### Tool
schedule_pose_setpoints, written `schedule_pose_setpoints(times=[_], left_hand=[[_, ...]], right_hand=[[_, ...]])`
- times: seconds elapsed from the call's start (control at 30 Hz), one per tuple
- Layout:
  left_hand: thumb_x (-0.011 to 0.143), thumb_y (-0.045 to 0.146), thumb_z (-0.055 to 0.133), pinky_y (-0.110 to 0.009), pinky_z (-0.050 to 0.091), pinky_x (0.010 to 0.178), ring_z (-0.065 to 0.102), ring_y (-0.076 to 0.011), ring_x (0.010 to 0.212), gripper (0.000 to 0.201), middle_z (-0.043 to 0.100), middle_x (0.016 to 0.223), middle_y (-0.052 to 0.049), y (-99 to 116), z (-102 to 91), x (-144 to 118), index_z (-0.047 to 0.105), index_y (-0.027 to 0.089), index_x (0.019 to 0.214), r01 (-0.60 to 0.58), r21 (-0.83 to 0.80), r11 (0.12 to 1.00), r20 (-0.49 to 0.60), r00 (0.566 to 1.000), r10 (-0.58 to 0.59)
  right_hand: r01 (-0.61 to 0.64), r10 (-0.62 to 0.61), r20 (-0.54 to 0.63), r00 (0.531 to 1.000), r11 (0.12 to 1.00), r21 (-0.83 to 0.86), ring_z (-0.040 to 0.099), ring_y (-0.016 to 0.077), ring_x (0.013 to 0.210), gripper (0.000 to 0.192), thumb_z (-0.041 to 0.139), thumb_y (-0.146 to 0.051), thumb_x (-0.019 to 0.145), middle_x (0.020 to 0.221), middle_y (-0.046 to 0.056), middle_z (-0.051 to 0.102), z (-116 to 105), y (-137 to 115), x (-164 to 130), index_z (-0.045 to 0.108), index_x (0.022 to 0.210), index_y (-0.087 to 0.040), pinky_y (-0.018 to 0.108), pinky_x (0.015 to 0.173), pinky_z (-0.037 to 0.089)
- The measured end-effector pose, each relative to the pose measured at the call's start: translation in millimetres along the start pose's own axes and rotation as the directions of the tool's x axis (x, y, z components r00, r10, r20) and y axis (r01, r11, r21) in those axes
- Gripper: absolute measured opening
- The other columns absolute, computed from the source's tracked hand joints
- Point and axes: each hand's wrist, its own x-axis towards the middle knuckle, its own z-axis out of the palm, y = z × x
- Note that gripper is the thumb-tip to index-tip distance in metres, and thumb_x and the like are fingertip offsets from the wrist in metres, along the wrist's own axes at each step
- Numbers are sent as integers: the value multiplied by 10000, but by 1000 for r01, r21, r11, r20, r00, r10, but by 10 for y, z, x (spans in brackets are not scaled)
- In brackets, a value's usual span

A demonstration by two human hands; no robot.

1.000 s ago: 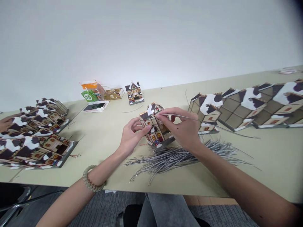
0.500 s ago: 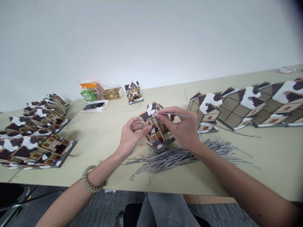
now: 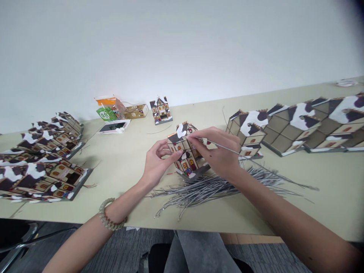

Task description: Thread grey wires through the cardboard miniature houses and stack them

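My left hand (image 3: 160,161) grips the left side of a small model house (image 3: 186,155) with a snowy dark roof. Its thumb presses on the front wall, and the house is tilted above the table. Between the thumb and fingers of my right hand (image 3: 218,151) is a thin grey wire (image 3: 273,172), its near end against the front of the house just under the roof. The wire's long tail runs out to the right past my wrist. A bundle of similar grey wires (image 3: 196,197) lies beneath the house and my right forearm.
Snowy model houses (image 3: 36,178) stand in a row at the left, and several more (image 3: 295,129) line the right. One house (image 3: 161,110) stands alone near the wall. A phone (image 3: 114,127), an orange and green packet (image 3: 109,108) and a small box (image 3: 136,111) lie back left.
The wire's free tail has swung lower and a little to the right, and its angle in my right hand is steeper. My left hand and the house have barely moved.
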Motion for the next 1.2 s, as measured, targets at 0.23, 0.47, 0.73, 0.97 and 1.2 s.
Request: schedule_pose_setpoints(times=[0.23, 0.47, 0.73, 0.97, 1.2], left_hand=[[618, 339, 798, -269, 513, 686, 572, -111, 721, 532, 664, 940, -61, 5, 2, -6, 600, 150, 1074, -4, -14, 1000, 5, 1000, 4], [613, 333, 797, -251, 509, 670, 564, -97, 689, 508, 652, 911, -45, 6, 11, 3, 611, 151, 1050, -31, 23, 999, -5, 1000, 31], [613, 325, 796, -213, 515, 613, 584, -105, 717, 507, 661, 917, -39, 29, 25, -33, 601, 169, 1055, -83, 75, 994, 13, 997, 82], [607, 322, 799, -231, 534, 617, 633, -147, 763, 529, 679, 845, -37, 42, 41, -46, 593, 173, 1071, -85, 73, 994, 34, 996, 83], [615, 332, 797, -251, 538, 662, 625, -130, 750, 514, 679, 899, -49, 23, 28, -4, 597, 154, 1054, -43, -14, 999, 11, 999, 43]], right_hand=[[80, -81, -15, 997, 996, -42, 655, 126, 660, 107, 610, -135, 824, 699, -4, 710, 1, 14, 0, 639, 791, -232, 235, 577, 502], [111, -111, 1, 994, 993, -38, 648, 120, 643, 126, 606, -118, 823, 674, -14, 702, 8, -26, 0, 631, 779, -234, 235, 580, 498], [111, -111, 41, 993, 994, 13, 607, 139, 704, 142, 609, -148, 832, 709, -20, 689, 48, -19, -18, 658, 768, -265, 283, 636, 500], [-79, 76, 136, 988, 997, 20, 494, 217, 946, 116, 685, -282, 780, 949, 71, 592, 35, -51, 2, 714, 683, -225, 335, 696, 484], [-101, 92, 154, 984, 993, 55, 505, 200, 957, 155, 688, -403, 767, 991, 42, 596, 50, 17, 27, 715, 888, -312, 361, 787, 462]])
